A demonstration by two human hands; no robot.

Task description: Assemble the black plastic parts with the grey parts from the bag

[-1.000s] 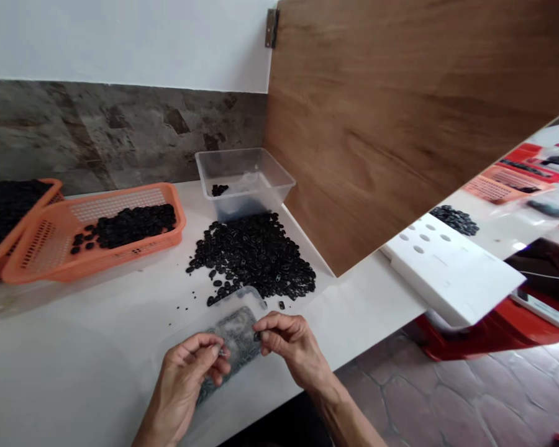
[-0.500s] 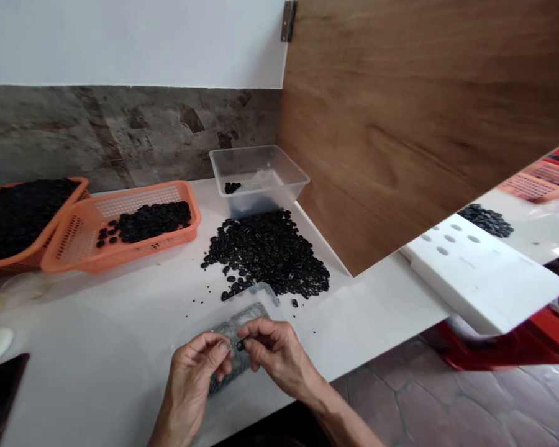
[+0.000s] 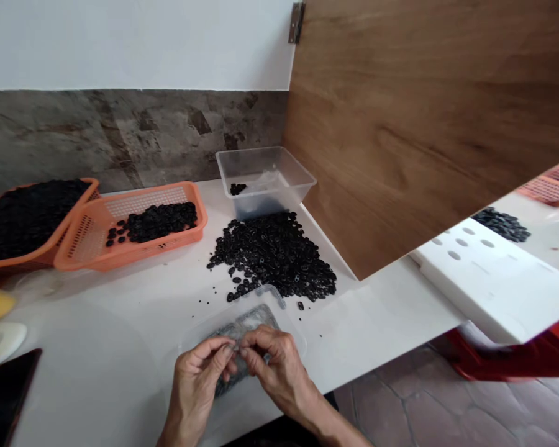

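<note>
My left hand (image 3: pixel 202 367) and my right hand (image 3: pixel 276 367) meet fingertip to fingertip above a clear plastic tub (image 3: pixel 294 335). Each is closed in a pinch between thumb and forefinger. A small black piece with holes is in my right fingertips, now almost wholly covered by the fingers. What my left fingertips pinch is too small to make out. Under the hands, the tub holds a grey, dark-looking mass (image 3: pixel 249 323) of fine parts. Just beyond its far rim spreads a heap of small black oval pieces (image 3: pixel 277 254), many with holes.
Two orange baskets (image 3: pixel 135 251) with black pieces stand at the left. Behind the heap is a clear bin (image 3: pixel 284 177). A wooden panel (image 3: pixel 400 124) rises on the right, beside a white box (image 3: pixel 498 279). A dark flat device (image 3: pixel 9 394) and a tape roll (image 3: pixel 4 344) lie near left.
My fingertips have closed together, and the black piece seen between them before is now mostly hidden. The whole view has shifted slightly, so things sit further right.
</note>
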